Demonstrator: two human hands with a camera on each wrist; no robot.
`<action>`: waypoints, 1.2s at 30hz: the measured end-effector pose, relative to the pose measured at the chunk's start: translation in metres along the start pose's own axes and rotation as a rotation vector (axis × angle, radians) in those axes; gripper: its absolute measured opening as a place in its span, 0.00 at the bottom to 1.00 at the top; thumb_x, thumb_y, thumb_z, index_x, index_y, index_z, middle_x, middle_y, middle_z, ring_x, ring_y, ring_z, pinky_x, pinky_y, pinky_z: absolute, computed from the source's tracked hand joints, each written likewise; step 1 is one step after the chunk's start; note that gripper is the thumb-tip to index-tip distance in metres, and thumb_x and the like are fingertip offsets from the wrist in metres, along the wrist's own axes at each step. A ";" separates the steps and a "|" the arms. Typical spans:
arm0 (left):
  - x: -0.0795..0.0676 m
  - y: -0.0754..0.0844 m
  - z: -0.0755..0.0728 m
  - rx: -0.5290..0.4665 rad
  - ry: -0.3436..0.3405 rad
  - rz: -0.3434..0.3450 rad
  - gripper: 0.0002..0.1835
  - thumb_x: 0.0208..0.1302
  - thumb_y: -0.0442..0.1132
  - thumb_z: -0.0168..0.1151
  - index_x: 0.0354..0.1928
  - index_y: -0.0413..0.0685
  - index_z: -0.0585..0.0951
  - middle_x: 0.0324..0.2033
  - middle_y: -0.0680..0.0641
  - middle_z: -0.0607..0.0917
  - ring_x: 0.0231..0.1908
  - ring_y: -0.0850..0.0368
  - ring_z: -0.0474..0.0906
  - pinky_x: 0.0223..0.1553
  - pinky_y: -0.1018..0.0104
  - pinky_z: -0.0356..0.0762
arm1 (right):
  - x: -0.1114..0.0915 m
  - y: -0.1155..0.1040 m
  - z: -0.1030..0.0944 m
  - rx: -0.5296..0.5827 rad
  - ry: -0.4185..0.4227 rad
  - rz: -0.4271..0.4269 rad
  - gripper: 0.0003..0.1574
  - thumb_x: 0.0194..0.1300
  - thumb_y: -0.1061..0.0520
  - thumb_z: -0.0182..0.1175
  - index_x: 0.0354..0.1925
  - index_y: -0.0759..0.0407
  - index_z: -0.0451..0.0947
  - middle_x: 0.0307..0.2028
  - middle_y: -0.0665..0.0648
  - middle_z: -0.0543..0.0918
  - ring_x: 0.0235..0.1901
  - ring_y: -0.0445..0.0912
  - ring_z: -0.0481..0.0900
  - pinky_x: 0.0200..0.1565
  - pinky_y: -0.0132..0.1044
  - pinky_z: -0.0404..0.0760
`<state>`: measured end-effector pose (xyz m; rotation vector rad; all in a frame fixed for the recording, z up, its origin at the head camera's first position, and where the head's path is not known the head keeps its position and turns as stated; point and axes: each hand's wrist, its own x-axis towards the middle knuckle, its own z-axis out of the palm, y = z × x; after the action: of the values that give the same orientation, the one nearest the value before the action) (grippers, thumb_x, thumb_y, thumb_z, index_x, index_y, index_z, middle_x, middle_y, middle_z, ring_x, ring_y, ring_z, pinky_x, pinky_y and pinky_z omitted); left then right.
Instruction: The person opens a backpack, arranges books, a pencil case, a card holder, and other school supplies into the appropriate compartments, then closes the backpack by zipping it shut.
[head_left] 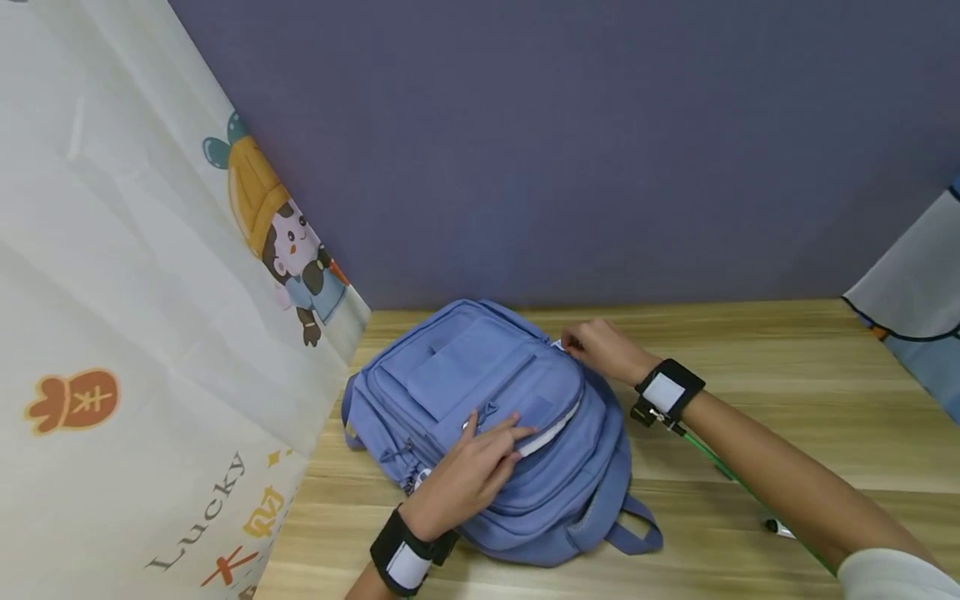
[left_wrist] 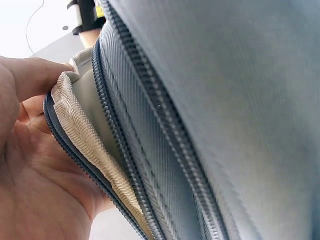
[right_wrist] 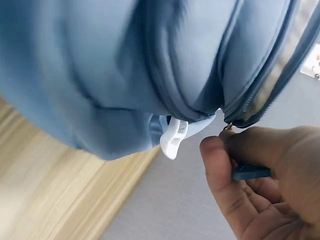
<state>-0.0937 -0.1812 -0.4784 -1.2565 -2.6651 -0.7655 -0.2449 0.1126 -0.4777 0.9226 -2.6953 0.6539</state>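
Note:
A blue backpack (head_left: 480, 367) lies on its back on the wooden table, its front pocket partly unzipped along a curved edge. My left hand (head_left: 468, 475) lies over the front of it, fingers spread on the fabric. In the left wrist view, the thumb of that left hand (left_wrist: 35, 150) pinches the pale-lined pocket edge (left_wrist: 85, 130) against the fingers behind. At the far corner of the pocket, my right hand (head_left: 607, 350) pinches a blue zipper pull (right_wrist: 250, 171) between thumb and forefinger. A white plastic piece (right_wrist: 173, 140) hangs beside the bag near it.
A black-and-white marker (head_left: 778, 527) lies on the table (head_left: 750, 358) by the right forearm. To the left hangs a white printed curtain (head_left: 150, 250). A dark blue panel (head_left: 562, 150) rises behind the table, and grey-and-blue fabric (head_left: 915, 275) is at the right edge.

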 end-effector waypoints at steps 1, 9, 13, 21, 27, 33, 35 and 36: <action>0.000 0.000 0.000 -0.003 -0.002 -0.002 0.13 0.84 0.39 0.53 0.64 0.55 0.78 0.71 0.52 0.81 0.76 0.51 0.70 0.74 0.23 0.55 | 0.004 0.001 0.001 0.011 -0.009 -0.002 0.03 0.69 0.69 0.67 0.39 0.65 0.86 0.35 0.60 0.90 0.33 0.48 0.87 0.38 0.45 0.85; 0.000 -0.001 0.004 -0.005 -0.015 -0.001 0.17 0.84 0.39 0.52 0.68 0.55 0.77 0.71 0.51 0.81 0.77 0.52 0.70 0.75 0.24 0.53 | 0.032 0.006 0.012 0.056 -0.089 0.017 0.02 0.71 0.67 0.67 0.41 0.66 0.87 0.37 0.61 0.90 0.37 0.51 0.88 0.41 0.46 0.87; -0.001 0.000 0.003 -0.005 -0.026 -0.001 0.17 0.85 0.40 0.51 0.69 0.55 0.76 0.71 0.52 0.80 0.77 0.52 0.69 0.75 0.23 0.53 | 0.043 0.008 0.017 0.084 -0.106 0.040 0.03 0.71 0.67 0.67 0.41 0.64 0.87 0.38 0.62 0.90 0.38 0.52 0.89 0.42 0.47 0.87; 0.001 -0.002 0.003 -0.015 -0.042 -0.023 0.16 0.86 0.41 0.49 0.67 0.55 0.76 0.72 0.53 0.80 0.78 0.54 0.68 0.77 0.26 0.50 | 0.047 0.014 0.013 0.112 -0.132 0.039 0.06 0.71 0.66 0.67 0.46 0.64 0.86 0.41 0.62 0.90 0.38 0.53 0.88 0.42 0.48 0.86; -0.001 -0.004 0.004 -0.025 -0.032 -0.040 0.07 0.85 0.40 0.51 0.56 0.55 0.77 0.72 0.54 0.80 0.78 0.54 0.68 0.77 0.25 0.49 | -0.003 0.015 -0.035 0.089 -0.172 0.105 0.24 0.76 0.58 0.65 0.65 0.67 0.78 0.58 0.69 0.86 0.55 0.62 0.86 0.56 0.58 0.84; -0.003 -0.006 0.006 -0.034 -0.036 -0.039 0.07 0.84 0.39 0.52 0.56 0.54 0.78 0.72 0.54 0.80 0.78 0.52 0.68 0.76 0.23 0.48 | -0.122 0.034 -0.081 0.100 -0.218 0.231 0.32 0.73 0.52 0.69 0.69 0.64 0.75 0.60 0.66 0.85 0.53 0.59 0.86 0.51 0.57 0.86; -0.003 -0.005 0.006 -0.029 -0.039 -0.039 0.08 0.85 0.40 0.52 0.57 0.55 0.78 0.72 0.54 0.80 0.78 0.52 0.68 0.76 0.23 0.48 | -0.167 0.044 -0.083 0.139 -0.259 0.285 0.33 0.71 0.51 0.71 0.68 0.64 0.75 0.60 0.67 0.84 0.52 0.59 0.86 0.48 0.52 0.87; -0.003 -0.005 0.006 -0.025 -0.040 -0.040 0.08 0.85 0.40 0.52 0.57 0.55 0.78 0.72 0.54 0.80 0.77 0.52 0.68 0.76 0.23 0.48 | -0.188 0.049 -0.082 0.157 -0.282 0.313 0.33 0.71 0.50 0.71 0.66 0.65 0.76 0.59 0.68 0.84 0.50 0.58 0.86 0.46 0.49 0.87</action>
<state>-0.0945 -0.1836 -0.4863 -1.2414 -2.7285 -0.7897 -0.1238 0.2855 -0.4864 0.6740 -3.1154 0.8663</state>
